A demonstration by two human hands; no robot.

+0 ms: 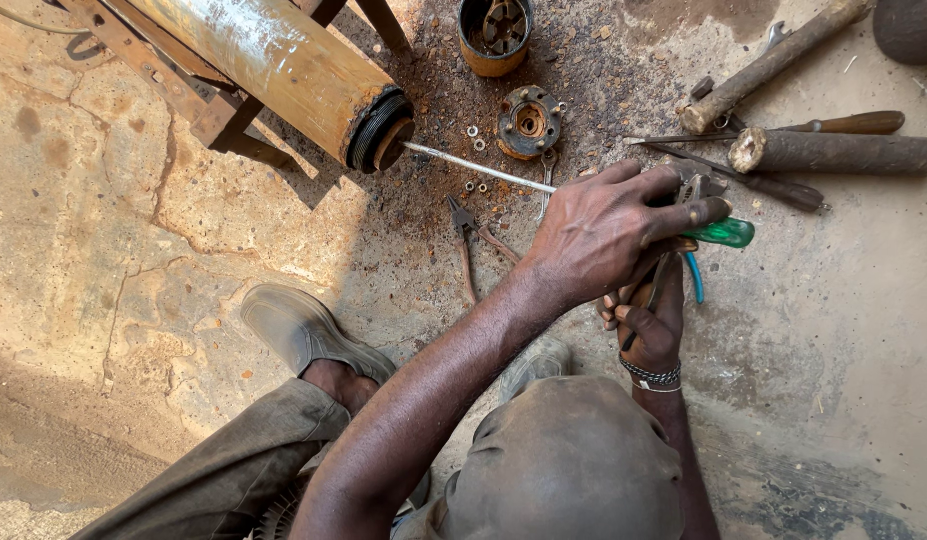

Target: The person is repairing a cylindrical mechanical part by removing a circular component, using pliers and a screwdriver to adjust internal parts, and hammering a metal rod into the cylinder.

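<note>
Left hand (603,235) grips green-handled screwdriver (725,233) lying level (handle pointing right).

Bare floor (103,200) lies open to the left, while pliers (468,245), a thin rod (478,168), a flange (529,122) and logs (833,152) crowd ahead and right.

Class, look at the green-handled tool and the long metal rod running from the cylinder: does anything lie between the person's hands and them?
Nothing visible does: the left hand already grips the green-handled tool over the rod, and the right hand clasps beneath.
</note>
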